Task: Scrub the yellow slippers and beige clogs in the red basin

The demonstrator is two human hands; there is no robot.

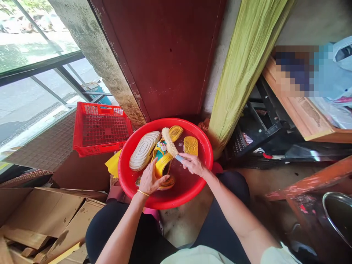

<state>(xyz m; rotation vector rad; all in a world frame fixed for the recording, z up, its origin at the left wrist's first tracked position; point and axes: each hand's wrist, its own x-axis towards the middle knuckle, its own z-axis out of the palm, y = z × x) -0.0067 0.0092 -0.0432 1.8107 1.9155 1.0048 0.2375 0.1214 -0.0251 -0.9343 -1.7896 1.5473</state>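
Observation:
A red basin stands between my knees with water and several shoes in it. My left hand grips a yellow clog with a teal inside and a printed picture on its top. In my right hand is a scrubbing brush, held by its light blue handle. Its pale bristle head lies over the clog's front, seemingly touching it. To the left of the clog rests a shoe with a white ridged sole facing up. A yellow sole shows on the right, and another yellow shoe lies behind the brush.
Behind the basin on the left sits a red plastic crate. Cardboard boxes with wood pieces lie at lower left. A dark red door and a yellow-green curtain stand behind. At right are a wooden table and a metal pot.

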